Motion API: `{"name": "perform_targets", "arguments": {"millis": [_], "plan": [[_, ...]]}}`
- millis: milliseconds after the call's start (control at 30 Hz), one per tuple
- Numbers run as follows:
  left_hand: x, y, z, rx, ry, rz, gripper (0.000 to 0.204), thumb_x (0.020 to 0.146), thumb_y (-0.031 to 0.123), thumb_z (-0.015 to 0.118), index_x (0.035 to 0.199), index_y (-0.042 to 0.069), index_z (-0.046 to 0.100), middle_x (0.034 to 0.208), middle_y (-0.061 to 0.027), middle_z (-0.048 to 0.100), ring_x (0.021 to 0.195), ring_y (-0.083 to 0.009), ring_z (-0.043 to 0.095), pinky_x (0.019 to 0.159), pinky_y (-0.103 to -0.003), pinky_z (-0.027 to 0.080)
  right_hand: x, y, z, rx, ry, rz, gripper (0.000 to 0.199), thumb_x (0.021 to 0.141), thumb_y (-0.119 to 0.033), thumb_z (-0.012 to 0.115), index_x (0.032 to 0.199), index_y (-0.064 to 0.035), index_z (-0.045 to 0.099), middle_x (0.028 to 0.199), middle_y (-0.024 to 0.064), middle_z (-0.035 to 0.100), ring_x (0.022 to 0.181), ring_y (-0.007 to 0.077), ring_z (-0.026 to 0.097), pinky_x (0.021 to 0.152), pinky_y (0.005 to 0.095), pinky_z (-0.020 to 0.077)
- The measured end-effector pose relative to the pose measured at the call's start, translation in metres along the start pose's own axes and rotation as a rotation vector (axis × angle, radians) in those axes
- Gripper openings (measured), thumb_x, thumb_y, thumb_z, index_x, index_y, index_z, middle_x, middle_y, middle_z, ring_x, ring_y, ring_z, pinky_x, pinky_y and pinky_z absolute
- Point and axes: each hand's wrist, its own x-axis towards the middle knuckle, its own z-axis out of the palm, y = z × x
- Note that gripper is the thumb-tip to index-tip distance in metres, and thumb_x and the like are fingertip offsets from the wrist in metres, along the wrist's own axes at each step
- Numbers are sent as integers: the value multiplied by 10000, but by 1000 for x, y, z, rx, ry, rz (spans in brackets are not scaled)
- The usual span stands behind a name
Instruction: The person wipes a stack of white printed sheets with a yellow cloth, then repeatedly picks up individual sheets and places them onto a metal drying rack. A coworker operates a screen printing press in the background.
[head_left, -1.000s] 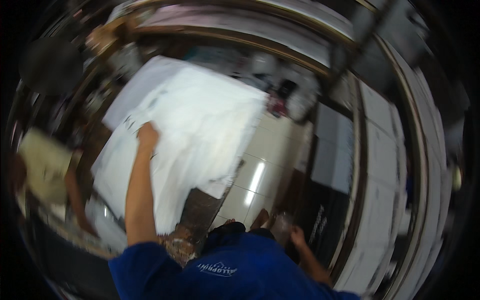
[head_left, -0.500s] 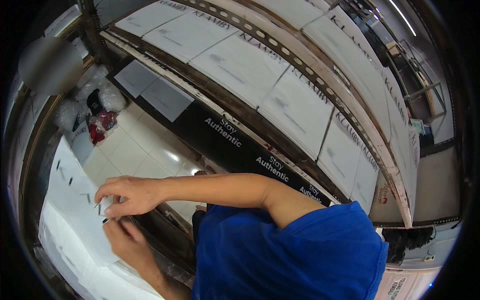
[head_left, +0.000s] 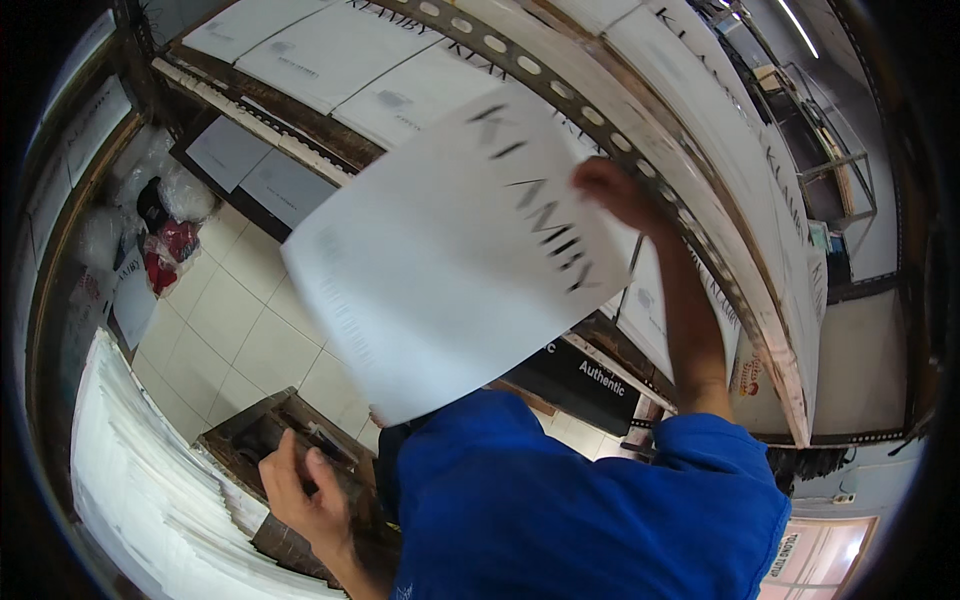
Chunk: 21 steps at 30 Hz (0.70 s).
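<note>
A large white sheet (head_left: 430, 260) with bold black lettering along one edge is raised in the air, tilted and slightly bowed. My right hand (head_left: 615, 195) is closed on its lettered right edge and is a little blurred. My left hand (head_left: 312, 492) is low on the left, away from the sheet. Its thumb and forefinger are apart with nothing between them, and the other fingers are curled. Left of that hand lies a thick stack of white sheets (head_left: 150, 470), its layered edges showing.
Shelves with perforated metal edges (head_left: 530, 65) carry rows of similar white sheets (head_left: 320, 60). A black printed panel (head_left: 585, 390) runs below them. A dark wooden frame (head_left: 270, 415) stands near my left hand. Plastic-wrapped bundles (head_left: 185, 190) lie on the tiled floor (head_left: 245, 330) at far left.
My right hand has swung from the stack at the left up to the right, with a lettered sheet in it. My left hand has left the stack and moved right and down.
</note>
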Motion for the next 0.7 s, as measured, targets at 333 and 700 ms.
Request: {"name": "perform_targets", "arguments": {"millis": [333, 700], "plan": [[-65, -82, 76, 70, -304, -402, 223, 876, 56, 578, 1060, -68, 593, 838, -195, 548, 732, -343, 546, 664, -415, 436, 63, 242, -123, -626, 115, 430, 89, 765, -46, 554, 789, -50, 640, 738, 61, 626, 753, 195, 613, 686, 332, 491], [-250, -155, 151, -69, -537, -1178, 237, 919, 158, 556, 993, -56, 627, 890, -169, 644, 842, -279, 610, 764, -392, 470, 127, 252, -133, -1050, 331, 376, 98, 768, -87, 547, 792, -90, 642, 840, 150, 661, 846, 331, 642, 719, 408, 489]]}}
